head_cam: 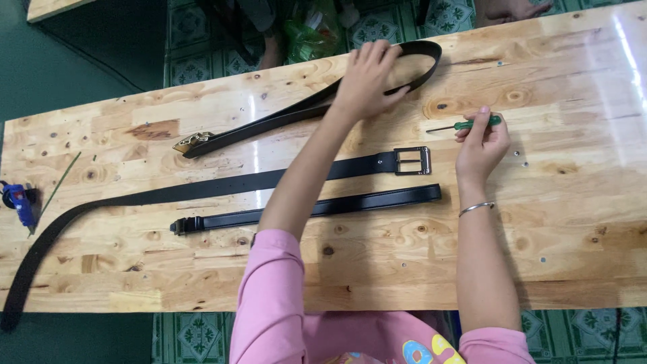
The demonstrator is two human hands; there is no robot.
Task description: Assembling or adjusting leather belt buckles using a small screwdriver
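Where the far edge of the tabletop (579,222) runs closest, the left hand (367,77) lies spread, fingers loosely bent, pressing on the looped end of a black belt (269,123). That loop reaches almost to the far edge, while the strap slants down to the left and ends in a brass-coloured buckle (193,141). The right hand (482,145) sits a little nearer and to the right, its fingertips pinching a small screwdriver (465,125) with a green handle and a thin dark shaft that lies flat on the wood, pointing left. A thin metal bangle (476,207) circles that wrist.

Between the forearms lie two more belts. The long belt (168,194) has a square silver frame buckle (412,161) just left of the right hand; its matte strap runs left, then curves down and off the near left corner of the board. The short belt (310,209), folded double and smooth, lies parallel just below it, well inside the near edge.

Pale glossy pine planks make up the surface, finger-jointed and knotted, with a few small screws (526,164) scattered to the right. Most open wood lies on that right side and along the near edge. A blue glue gun (20,202) rests at the left edge. Green patterned floor tiles (195,334) show beyond the board.
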